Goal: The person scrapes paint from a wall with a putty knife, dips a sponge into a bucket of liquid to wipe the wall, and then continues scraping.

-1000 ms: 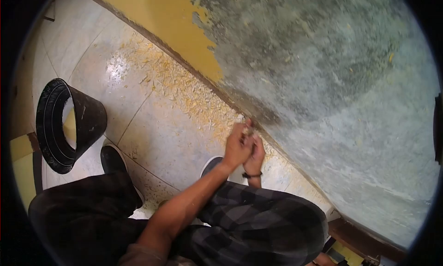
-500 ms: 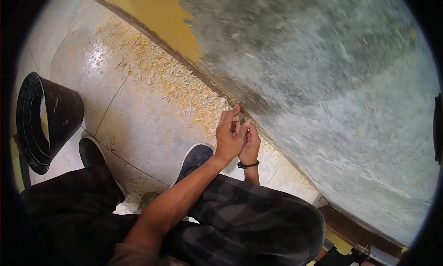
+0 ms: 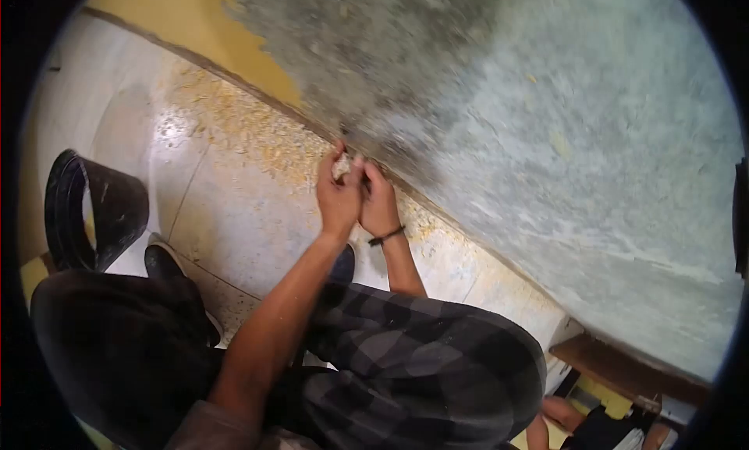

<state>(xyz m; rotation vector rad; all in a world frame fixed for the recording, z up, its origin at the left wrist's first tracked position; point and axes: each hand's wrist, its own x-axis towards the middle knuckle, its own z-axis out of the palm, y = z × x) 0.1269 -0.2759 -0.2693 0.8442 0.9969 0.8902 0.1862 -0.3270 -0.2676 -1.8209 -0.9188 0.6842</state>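
Note:
My left hand [image 3: 339, 204] and my right hand [image 3: 378, 202] are pressed side by side at the foot of the wall, fingers curled. A pale clump of chips [image 3: 342, 167] shows between the fingers of my left hand, cupped against my right. The right palm is mostly hidden; a dark band [image 3: 386, 235] circles that wrist. Yellow and white chips [image 3: 250, 126] lie scattered on the floor along the wall base, reaching up to my hands.
A black bucket [image 3: 117, 204] lies tipped on its side at the left. The scraped grey wall [image 3: 507, 138], with yellow paint [image 3: 234, 44], slopes across the right. My shoe [image 3: 164, 263] and bent knees are below. Another person's arm [image 3: 562, 411] shows at lower right.
Both hands have moved left and up along the wall base and come closer together, with a pale clump now visible between the fingers. The view has shifted slightly.

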